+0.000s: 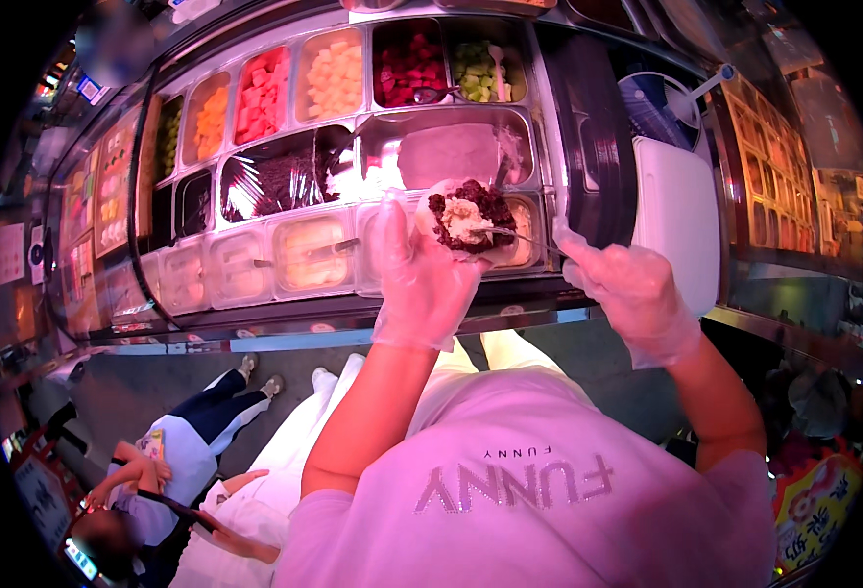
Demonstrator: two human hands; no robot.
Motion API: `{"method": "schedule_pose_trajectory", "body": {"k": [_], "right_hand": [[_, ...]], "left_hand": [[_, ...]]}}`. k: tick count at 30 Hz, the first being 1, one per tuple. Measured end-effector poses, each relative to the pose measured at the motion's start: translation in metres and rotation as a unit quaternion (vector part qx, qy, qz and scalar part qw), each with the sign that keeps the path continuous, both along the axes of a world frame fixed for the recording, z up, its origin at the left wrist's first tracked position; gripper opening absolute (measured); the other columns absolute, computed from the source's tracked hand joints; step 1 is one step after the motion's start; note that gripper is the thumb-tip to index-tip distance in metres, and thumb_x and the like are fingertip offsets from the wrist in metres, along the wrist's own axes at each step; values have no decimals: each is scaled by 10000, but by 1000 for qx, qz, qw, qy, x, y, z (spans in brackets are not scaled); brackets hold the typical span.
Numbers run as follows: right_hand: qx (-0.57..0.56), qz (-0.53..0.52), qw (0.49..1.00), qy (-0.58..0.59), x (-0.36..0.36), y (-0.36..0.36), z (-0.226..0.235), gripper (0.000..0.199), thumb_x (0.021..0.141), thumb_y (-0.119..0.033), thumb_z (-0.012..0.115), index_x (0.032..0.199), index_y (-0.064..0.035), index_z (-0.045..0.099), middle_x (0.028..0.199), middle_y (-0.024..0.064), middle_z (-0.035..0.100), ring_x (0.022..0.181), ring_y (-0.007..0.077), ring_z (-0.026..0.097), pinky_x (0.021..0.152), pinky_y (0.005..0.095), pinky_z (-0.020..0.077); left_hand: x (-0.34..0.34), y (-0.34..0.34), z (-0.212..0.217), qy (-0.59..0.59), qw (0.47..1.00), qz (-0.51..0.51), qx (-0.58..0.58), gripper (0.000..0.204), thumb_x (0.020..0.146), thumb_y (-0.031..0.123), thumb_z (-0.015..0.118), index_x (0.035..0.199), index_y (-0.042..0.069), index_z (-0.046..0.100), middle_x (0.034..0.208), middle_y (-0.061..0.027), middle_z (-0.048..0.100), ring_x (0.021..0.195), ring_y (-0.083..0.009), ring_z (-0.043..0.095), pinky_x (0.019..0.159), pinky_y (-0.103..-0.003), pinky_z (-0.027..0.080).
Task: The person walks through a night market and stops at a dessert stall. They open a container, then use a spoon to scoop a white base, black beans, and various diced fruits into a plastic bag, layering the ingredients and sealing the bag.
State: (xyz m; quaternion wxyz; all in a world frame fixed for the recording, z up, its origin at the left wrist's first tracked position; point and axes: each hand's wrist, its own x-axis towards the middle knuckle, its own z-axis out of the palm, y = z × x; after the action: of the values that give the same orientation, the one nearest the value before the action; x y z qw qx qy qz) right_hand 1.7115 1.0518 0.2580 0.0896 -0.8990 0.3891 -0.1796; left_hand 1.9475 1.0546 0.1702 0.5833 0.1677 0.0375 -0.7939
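Observation:
My left hand (420, 284), in a clear plastic glove, is palm up with a pale round wrapper (435, 196) resting in it. Dark purple-black sticky rice (495, 204) fills the wrapper, with a cream-coloured dollop (463, 218) on top. Held from the right, a thin metal spoon (527, 237) reaches its tip into the dollop; the shape of its end is covered by the filling. My right hand (635, 289), gloved too, is closed round the spoon's handle end. Both hands are over the counter's near edge, above the front row of metal pans.
Diced fruit fills the back pans, such as a pink fruit pan (263, 93) and a green fruit pan (480, 71). A film-covered dark pan (280, 176) is in the middle row. At right lies a white board (681, 220). People (187, 441) stand at lower left.

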Motion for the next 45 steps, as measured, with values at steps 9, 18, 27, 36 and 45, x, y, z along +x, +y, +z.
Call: {"method": "schedule_pose_trajectory", "body": {"k": [9, 18, 27, 36, 45], "right_hand": [[207, -34, 974, -90, 6, -27, -1, 311, 895, -56, 691, 1202, -19, 725, 616, 143, 513, 540, 257, 517, 560, 349, 426], [463, -225, 809, -283, 4, -12, 6, 380, 903, -76, 700, 1272, 15, 674, 636, 109, 544, 552, 217, 530, 564, 312, 441], [-85, 23, 994, 69, 14, 16, -38, 640, 742, 62, 609, 1381, 35, 585, 665, 61, 425, 535, 192, 494, 467, 336, 419], [-81, 4, 997, -2, -14, 8, -36, 628, 756, 20, 642, 1382, 1, 594, 675, 50, 429, 536, 192, 500, 453, 333, 424], [-124, 17, 992, 22, 8, 17, -40, 566, 749, 33, 658, 1313, -12, 657, 657, 32, 434, 534, 174, 514, 439, 318, 421]], "left_hand": [[-3, 20, -5, -88, 996, -30, 13, 482, 1074, 454, 450, 1370, 80, 518, 1320, -90, 598, 1232, -257, 594, 1018, -494, 509], [11, 24, -12, -44, 997, 16, 56, 598, 1031, 493, 513, 1417, 37, 490, 1393, -146, 574, 1289, -319, 569, 1078, -569, 464], [8, 24, 5, 28, 998, 37, 46, 659, 1012, 539, 525, 1405, 11, 490, 1390, -183, 571, 1307, -371, 550, 1069, -620, 459], [-1, 19, -13, -25, 993, 100, 52, 682, 986, 535, 581, 1422, 19, 479, 1392, -184, 572, 1301, -360, 547, 1095, -620, 425], [-17, 19, 0, -37, 993, 98, 58, 516, 1015, 408, 587, 1375, 44, 517, 1318, -147, 618, 1194, -308, 630, 974, -502, 572]]}}
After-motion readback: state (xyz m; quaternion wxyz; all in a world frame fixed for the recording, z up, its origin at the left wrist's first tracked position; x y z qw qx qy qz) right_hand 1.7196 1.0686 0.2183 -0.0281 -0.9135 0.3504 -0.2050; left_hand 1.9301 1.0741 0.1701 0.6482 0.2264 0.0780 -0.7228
